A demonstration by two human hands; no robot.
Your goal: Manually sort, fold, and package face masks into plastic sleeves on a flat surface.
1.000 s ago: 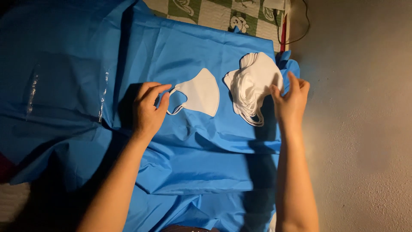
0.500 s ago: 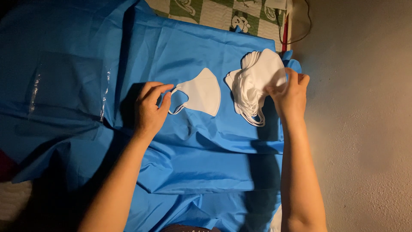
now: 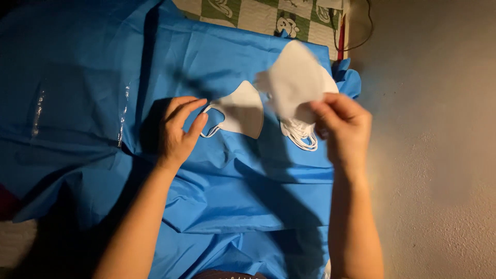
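Right hand point(image 3: 345, 124) raised — pinching mask point(image 3: 292, 77).

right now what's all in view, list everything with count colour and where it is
folded white fabric face mask: one, white, flat on the blue sheet by the left hand
lifted white face mask: one, white, blurred, raised in the right hand
stack of white face masks: count unclear, white, on the sheet under the lifted mask
blue plastic sheet: one, blue, wrinkled, covering the surface
green and white patterned mat: one, top edge
red stick: one, red, top right
left hand: touching the flat mask's ear loop
right hand: gripping the lifted mask
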